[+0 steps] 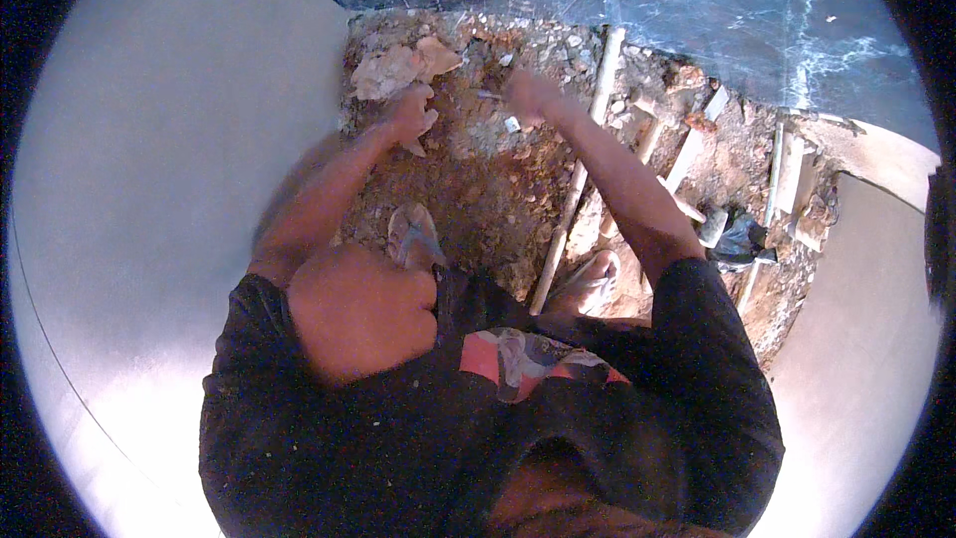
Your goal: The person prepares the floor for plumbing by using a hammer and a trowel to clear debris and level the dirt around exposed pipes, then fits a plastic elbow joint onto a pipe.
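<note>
My left hand (410, 118) is low over the dirt beside the left wall, its fingers curled. A pale pointed bit shows just below it, and I cannot make out what the fingers hold. Right beyond that hand lies a crumpled pale pinkish lump (386, 72), perhaps a bag or a rag. My right hand (534, 98), somewhat blurred, is closed above the rubble to the right. A thin greyish end (488, 95) shows at its left side; the rest is hidden in the fist. Between the hands and my feet is brown loose soil (468, 189). A small white chip (512, 125) lies near the right hand.
A long pale pole (605, 75) slants past my right arm. Farther right lie several pale strips (683, 159) and a black plastic bag (739, 241). Dark blue marbled slabs (697, 10) border the far side; grey walls (189, 120) flank me. My sandalled feet (413, 231) stand on the dirt.
</note>
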Demonstrator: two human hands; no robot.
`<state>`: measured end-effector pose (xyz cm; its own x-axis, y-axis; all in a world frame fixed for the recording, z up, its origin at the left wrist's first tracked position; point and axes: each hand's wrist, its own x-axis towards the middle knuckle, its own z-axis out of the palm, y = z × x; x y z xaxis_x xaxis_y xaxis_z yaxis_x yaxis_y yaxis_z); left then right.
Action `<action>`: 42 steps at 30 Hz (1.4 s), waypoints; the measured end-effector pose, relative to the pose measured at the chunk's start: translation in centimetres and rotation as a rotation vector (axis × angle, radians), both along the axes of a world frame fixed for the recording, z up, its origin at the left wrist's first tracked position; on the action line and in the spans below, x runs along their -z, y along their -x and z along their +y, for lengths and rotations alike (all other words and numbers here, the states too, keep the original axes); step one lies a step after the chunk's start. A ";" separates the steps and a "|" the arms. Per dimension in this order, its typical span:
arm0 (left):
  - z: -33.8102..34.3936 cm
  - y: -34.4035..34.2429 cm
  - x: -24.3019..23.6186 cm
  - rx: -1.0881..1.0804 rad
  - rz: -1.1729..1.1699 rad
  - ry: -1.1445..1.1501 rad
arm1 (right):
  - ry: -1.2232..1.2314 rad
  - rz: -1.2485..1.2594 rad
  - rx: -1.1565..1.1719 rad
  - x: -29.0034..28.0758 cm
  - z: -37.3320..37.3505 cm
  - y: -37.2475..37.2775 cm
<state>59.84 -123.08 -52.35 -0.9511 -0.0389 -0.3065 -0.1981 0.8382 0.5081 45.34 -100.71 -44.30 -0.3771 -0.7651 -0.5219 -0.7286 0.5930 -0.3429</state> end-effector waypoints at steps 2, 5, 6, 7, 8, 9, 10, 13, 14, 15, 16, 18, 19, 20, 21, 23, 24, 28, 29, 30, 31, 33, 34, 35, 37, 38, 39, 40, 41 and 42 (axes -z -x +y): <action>0.4 -0.8 0.6 -0.084 0.203 -0.030 | -0.097 -0.082 0.063 -0.3 0.5 -1.1; 1.2 -0.7 0.3 -0.017 0.126 -0.045 | -0.029 -0.108 0.106 -6.5 2.1 -1.8; 0.9 -1.1 0.5 -0.030 0.143 -0.029 | -0.028 -0.104 0.099 -7.6 2.1 -1.3; 0.7 -1.8 0.6 -0.045 0.158 -0.012 | -0.027 -0.100 0.089 -8.0 2.2 -0.9; 0.7 -2.2 0.7 -0.053 0.174 -0.001 | 0.009 -0.029 0.082 -7.0 2.8 0.0; 0.8 -2.3 0.6 -0.047 0.090 0.000 | 0.040 0.040 0.082 -5.0 3.3 1.4; 0.4 -2.1 0.1 -0.043 0.011 0.004 | 0.075 0.113 0.078 -3.8 3.3 2.4; 0.4 -1.1 -0.8 -0.007 -0.012 0.006 | -0.010 0.103 0.038 -1.5 0.4 2.0; 0.9 -0.6 -1.0 0.018 0.018 0.000 | -0.006 0.133 -0.002 1.1 0.3 2.0; 1.0 -0.1 -0.5 0.034 0.044 0.014 | -0.156 0.141 -0.075 4.8 -0.5 3.8; -0.3 -1.8 1.6 0.001 0.043 0.044 | -0.099 0.076 -0.085 3.6 -2.7 2.7; 0.2 -1.2 2.5 0.019 0.079 0.059 | -0.038 -0.009 -0.010 -3.0 -2.7 2.7; 0.4 -1.3 2.8 0.023 0.091 0.068 | -0.108 0.044 -0.063 1.7 -2.1 3.6; 0.5 -1.3 2.9 0.016 0.102 0.079 | -0.023 -0.007 -0.031 0.8 -1.8 3.2; 0.1 -1.4 3.0 0.066 0.102 0.107 | 0.070 -0.062 -0.005 -1.1 -1.4 1.8; -0.1 -1.7 3.5 0.176 0.093 0.152 | 0.127 -0.088 0.015 -2.4 -1.0 -0.6; 0.7 -1.1 2.8 0.185 0.075 0.150 | 0.149 -0.095 0.038 -3.1 -0.2 -1.6; 3.5 -1.1 0.4 0.321 -0.098 0.175 | 0.145 -0.268 -0.023 1.2 1.7 -3.4; 3.1 -1.2 -0.1 0.381 -0.167 0.200 | 0.142 -0.132 -0.069 3.5 2.1 -3.8; 2.5 -1.4 0.1 0.371 -0.180 0.175 | 0.138 0.002 -0.120 3.7 2.1 -3.9; 2.0 -1.6 0.3 0.362 -0.192 0.150 | 0.145 0.008 -0.109 3.8 2.2 -3.2; 1.2 -3.4 1.8 0.313 -0.176 0.118 | 0.144 -0.007 -0.101 -0.3 1.8 -2.5; 0.2 -4.0 2.6 0.279 -0.136 0.123 | 0.127 -0.008 -0.080 -2.9 1.3 -2.2; -0.5 -4.2 2.8 0.251 -0.089 0.132 | 0.111 0.000 -0.053 -5.7 0.7 -1.6; 1.3 -1.9 -0.7 0.285 -0.129 0.112 | 0.027 0.064 0.004 -5.0 2.1 0.6; 2.3 -0.6 -2.4 0.308 -0.145 0.106 | -0.027 0.111 0.008 -1.6 2.7 2.6; 1.8 -1.0 -1.7 0.316 -0.142 0.111 | -0.063 0.145 -0.027 1.1 2.1 3.1; 0.7 -2.2 -0.1 0.305 -0.147 0.119 | -0.040 0.108 -0.006 2.2 0.3 1.6; -0.2 -2.7 0.7 0.303 -0.144 0.127 | -0.022 0.078 0.024 2.9 -1.8 -0.2; -0.2 -2.2 0.5 0.264 -0.132 0.141 | -0.013 0.049 0.083 3.7 -2.4 -1.4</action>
<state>62.04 -123.30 -52.86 -0.8864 0.1530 -0.4369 -0.0209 0.9297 0.3678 46.72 -103.15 -48.05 -0.4638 -0.7234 -0.5114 -0.6925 0.6561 -0.3000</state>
